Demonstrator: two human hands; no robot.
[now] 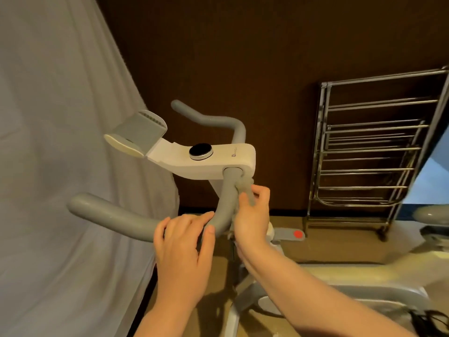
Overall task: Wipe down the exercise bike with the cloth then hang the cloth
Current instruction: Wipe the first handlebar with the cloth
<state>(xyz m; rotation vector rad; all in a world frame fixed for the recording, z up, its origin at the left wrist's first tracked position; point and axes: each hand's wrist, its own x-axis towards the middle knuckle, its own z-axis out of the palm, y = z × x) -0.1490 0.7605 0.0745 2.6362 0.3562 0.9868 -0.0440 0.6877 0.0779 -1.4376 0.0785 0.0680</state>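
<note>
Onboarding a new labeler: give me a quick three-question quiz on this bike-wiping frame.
1. True or false: the left hand holds the cloth.
2. Which part is the cloth against? A) round dial B) handlebar just under the white console C) metal rack
3. What does the left hand grip?

Key: 1 false, the right hand holds it. 2 B. 3 the handlebar's near bend.

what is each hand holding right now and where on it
The right hand grips the bunched cloth against the handlebar just under the console. The left hand holds the handlebar's bend.
</note>
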